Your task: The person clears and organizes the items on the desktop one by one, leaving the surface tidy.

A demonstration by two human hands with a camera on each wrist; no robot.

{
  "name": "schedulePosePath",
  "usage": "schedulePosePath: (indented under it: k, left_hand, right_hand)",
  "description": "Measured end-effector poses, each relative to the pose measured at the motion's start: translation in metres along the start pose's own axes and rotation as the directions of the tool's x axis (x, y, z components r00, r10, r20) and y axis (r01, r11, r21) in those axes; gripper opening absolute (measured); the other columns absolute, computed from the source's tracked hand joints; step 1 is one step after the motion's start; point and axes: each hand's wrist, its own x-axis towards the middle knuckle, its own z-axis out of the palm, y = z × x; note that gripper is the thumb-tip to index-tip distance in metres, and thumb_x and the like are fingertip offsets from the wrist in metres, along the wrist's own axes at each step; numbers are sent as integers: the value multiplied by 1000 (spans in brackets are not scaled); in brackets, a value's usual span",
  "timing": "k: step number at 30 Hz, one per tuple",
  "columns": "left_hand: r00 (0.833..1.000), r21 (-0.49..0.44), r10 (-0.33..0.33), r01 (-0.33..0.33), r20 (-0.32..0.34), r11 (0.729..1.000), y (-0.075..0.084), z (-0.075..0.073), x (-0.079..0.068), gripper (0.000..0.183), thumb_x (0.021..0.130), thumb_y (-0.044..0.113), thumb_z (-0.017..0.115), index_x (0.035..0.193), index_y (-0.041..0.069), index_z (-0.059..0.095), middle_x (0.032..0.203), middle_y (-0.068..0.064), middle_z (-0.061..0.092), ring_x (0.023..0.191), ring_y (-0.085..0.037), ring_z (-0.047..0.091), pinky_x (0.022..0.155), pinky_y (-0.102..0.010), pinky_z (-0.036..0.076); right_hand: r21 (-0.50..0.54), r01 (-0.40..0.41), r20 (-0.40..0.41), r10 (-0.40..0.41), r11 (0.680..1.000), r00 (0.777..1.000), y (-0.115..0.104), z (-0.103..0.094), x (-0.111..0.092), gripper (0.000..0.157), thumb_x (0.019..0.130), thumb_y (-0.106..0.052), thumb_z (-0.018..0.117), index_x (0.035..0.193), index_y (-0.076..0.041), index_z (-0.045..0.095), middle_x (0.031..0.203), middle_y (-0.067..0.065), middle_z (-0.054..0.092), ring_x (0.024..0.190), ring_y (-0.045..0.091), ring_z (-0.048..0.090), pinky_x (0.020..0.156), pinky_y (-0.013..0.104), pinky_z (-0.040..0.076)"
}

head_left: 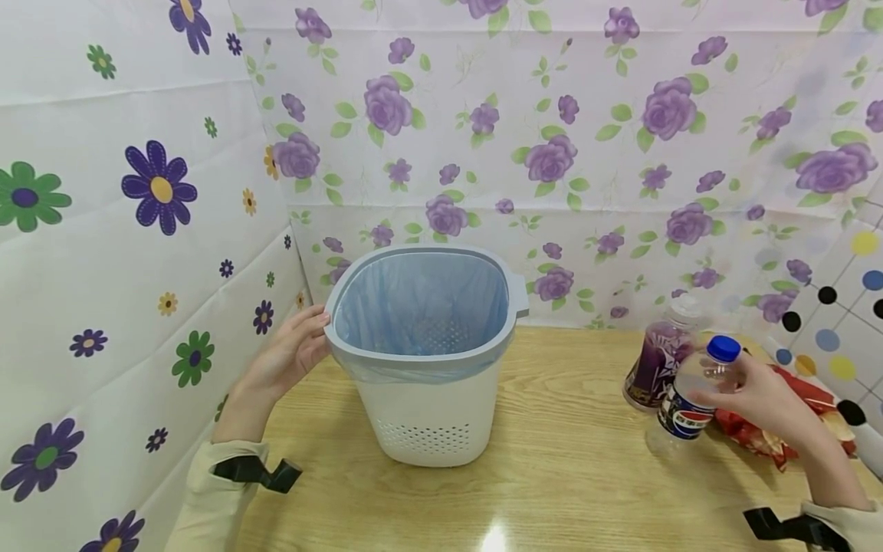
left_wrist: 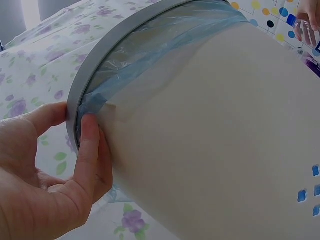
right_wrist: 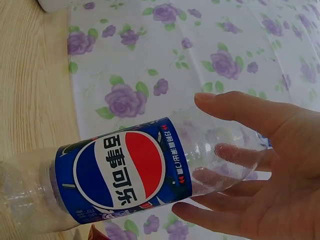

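A white waste bin [head_left: 441, 414] with a grey rim and a blue liner bag [head_left: 428, 299] stands on the table. My left hand [head_left: 293, 345] pinches the rim at its left side; in the left wrist view the thumb is on the rim and the fingers [left_wrist: 90, 150] lie under it, against the liner. My right hand [head_left: 762, 391] holds a clear Pepsi bottle [head_left: 690, 406] with a blue cap around its upper part. In the right wrist view the bottle's label [right_wrist: 122, 170] faces the camera, and some fingers show through the plastic.
A bottle of purple drink [head_left: 655, 364] with a white cap stands just behind the Pepsi bottle. A crumpled red snack bag [head_left: 759, 441] lies beside my right hand. Flowered cloth [head_left: 483, 153] hangs behind the wooden table [head_left: 566, 475] and along its left.
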Motion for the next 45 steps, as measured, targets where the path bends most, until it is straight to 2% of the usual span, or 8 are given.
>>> schedulePosePath:
  k: [9, 15, 19, 23, 26, 30, 39, 45]
  left_hand:
    - [1000, -10, -2, 2, 8, 1000, 0, 0, 1, 24, 103, 9, 39, 120, 11, 55, 103, 3, 64, 92, -7, 65, 82, -16, 56]
    - [1000, -1, -2, 2, 10, 1000, 0, 0, 0, 23, 103, 10, 39, 120, 11, 55, 102, 3, 65, 91, -7, 65, 82, -15, 56]
    - [1000, 3, -1, 1, 5, 1000, 0, 1, -1, 23, 103, 10, 40, 121, 10, 54, 103, 3, 65, 91, -6, 65, 82, -15, 56]
    - [1000, 5, 1, -1, 12, 1000, 1, 1, -1, 23, 103, 11, 40, 121, 10, 54, 103, 3, 64, 92, -6, 65, 82, -15, 56]
    - [1000, 3, 7, -7, 25, 1000, 0, 0, -1, 23, 103, 11, 39, 120, 10, 55, 102, 3, 65, 92, -6, 65, 83, -15, 56]
    - [999, 3, 13, -13, 33, 1000, -1, -1, -1, 24, 103, 10, 37, 120, 10, 55, 102, 4, 65, 92, -6, 65, 83, -15, 56]
    - [999, 3, 6, -6, 34, 1000, -1, -1, 1, 24, 104, 10, 37, 124, 9, 51, 105, 3, 64, 94, -7, 65, 84, -16, 56]
    - [999, -2, 7, -7, 37, 1000, -1, 0, 2, 24, 103, 10, 38, 124, 9, 50, 104, 2, 63, 93, -7, 65, 84, -16, 56]
  right_hand:
    - [-42, -3, -14, 2, 999, 1000, 0, 0, 0, 71, 86, -34, 73, 138, 1, 41, 85, 10, 60, 68, 6, 52, 53, 24, 43]
    - [-35, 61, -101, -64, 998, 993, -2, -2, -2, 61, 85, -29, 76, 131, -1, 48, 76, 3, 61, 64, 4, 51, 51, 23, 40]
    - [-24, 107, -170, -109, 994, 979, -3, -4, -3, 63, 83, -27, 77, 134, -4, 48, 93, -4, 65, 67, 1, 53, 52, 21, 43]
    - [-27, 124, -236, -127, 992, 963, -6, -5, -3, 73, 81, -27, 79, 141, -8, 42, 115, 9, 65, 74, -9, 53, 54, 20, 45]
    - [-20, 133, -273, -134, 991, 953, -8, -5, -2, 76, 81, -26, 79, 143, -8, 39, 115, -11, 63, 75, -13, 51, 54, 19, 44]
    - [-6, 138, -299, -134, 990, 945, -9, -5, -3, 79, 81, -25, 80, 145, -8, 38, 109, -38, 45, 75, -12, 52, 55, 18, 43]
    - [25, 139, -296, -125, 990, 947, -10, -8, -4, 79, 81, -25, 79, 146, -9, 36, 107, -48, 39, 79, -16, 51, 60, 10, 43]
    - [49, 152, -299, -131, 987, 945, -13, -9, -4, 79, 82, -22, 79, 145, -11, 35, 108, -44, 43, 78, -13, 55, 63, 6, 44]
